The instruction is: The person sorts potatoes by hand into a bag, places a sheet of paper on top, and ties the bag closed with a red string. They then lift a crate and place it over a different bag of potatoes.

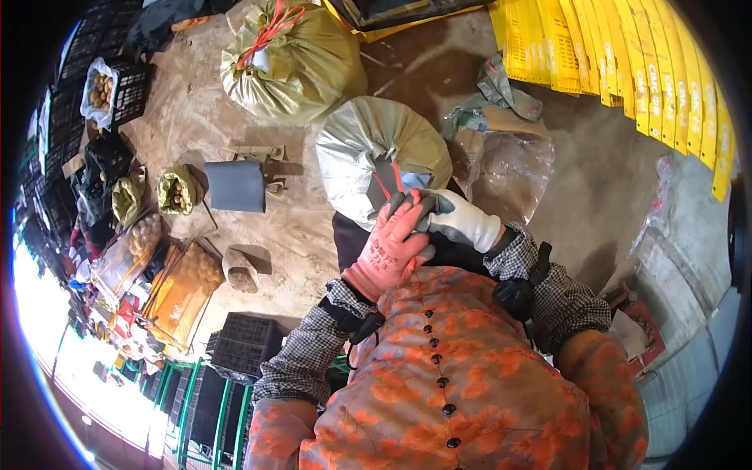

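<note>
A pale woven sack (376,141) stands right in front of me, its mouth gathered toward me with red string (398,178) at the neck. My left hand (392,247), in a pink glove, is closed at the string, and strands rise above its fingers. My right hand (462,219), in a white and dark grey glove, meets the left at the same spot with its fingers bent round the gathered neck. The gloves overlap, so the fingertips and the exact grip are partly hidden. Beyond is a second sack (294,66), tied with red string.
A dark low stool (235,186) stands to the left, near a small open sack of potatoes (180,190). Black crates (245,345) are stacked at the lower left. Clear plastic (509,172) lies right of the sack, and yellow panels (611,63) line the upper right.
</note>
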`<state>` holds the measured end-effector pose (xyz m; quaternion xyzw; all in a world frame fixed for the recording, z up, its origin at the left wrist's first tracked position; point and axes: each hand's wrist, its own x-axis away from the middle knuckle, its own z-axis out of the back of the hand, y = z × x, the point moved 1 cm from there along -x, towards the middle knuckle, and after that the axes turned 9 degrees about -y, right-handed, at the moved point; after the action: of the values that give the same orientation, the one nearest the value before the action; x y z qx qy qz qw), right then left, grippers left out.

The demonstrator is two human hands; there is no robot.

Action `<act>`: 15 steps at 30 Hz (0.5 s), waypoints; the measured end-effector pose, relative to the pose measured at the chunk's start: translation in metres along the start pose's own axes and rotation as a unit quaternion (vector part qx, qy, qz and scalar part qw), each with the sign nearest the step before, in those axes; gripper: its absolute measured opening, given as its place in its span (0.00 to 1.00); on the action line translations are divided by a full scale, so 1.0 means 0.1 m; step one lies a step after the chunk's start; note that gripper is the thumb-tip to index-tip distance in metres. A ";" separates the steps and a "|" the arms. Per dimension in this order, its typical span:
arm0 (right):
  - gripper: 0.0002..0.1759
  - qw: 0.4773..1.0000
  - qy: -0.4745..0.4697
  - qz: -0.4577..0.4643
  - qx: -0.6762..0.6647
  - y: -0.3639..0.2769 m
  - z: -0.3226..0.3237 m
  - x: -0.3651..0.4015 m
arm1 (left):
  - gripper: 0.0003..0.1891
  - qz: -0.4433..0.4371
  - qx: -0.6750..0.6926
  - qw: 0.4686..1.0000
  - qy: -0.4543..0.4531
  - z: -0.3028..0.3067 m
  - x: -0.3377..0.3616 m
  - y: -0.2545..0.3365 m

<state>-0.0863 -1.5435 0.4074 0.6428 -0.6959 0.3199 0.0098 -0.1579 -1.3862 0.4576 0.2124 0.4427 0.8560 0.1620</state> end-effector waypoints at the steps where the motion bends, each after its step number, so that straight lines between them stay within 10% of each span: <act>1: 0.18 1.000 -0.002 -0.002 0.001 0.08 0.01 -0.01 | 0.15 0.002 0.000 1.000 0.003 -0.05 0.01 0.00; 4: 0.14 0.989 0.114 0.081 -0.040 0.29 0.10 -0.01 | 0.15 -0.017 -0.051 0.998 0.035 -0.18 0.09 0.00; 6: 0.10 0.916 0.398 0.045 -0.032 0.36 0.35 0.00 | 0.13 0.128 -0.051 0.984 0.111 -0.19 0.16 -0.09; 8: 0.14 0.852 0.426 -0.014 0.302 0.47 0.82 0.07 | 0.07 0.227 -0.015 0.970 0.086 -0.65 0.52 -0.49; 10: 0.16 0.847 0.463 0.002 0.260 0.79 1.44 -0.13 | 0.06 0.354 0.468 0.760 0.277 -1.34 1.02 -1.19; 13: 0.15 0.787 0.543 -0.005 0.293 0.91 1.68 -0.29 | 0.15 0.264 0.573 0.694 0.346 -0.67 0.63 -0.73; 15: 0.13 0.807 0.588 0.049 0.012 0.52 1.45 -0.32 | 0.14 0.274 0.519 0.730 0.350 -0.62 0.51 -0.72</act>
<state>-0.0696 -1.5835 0.2563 0.2967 -0.5841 0.6447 0.3938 -0.2270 -1.3648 0.3773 0.0603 0.7663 0.5137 -0.3813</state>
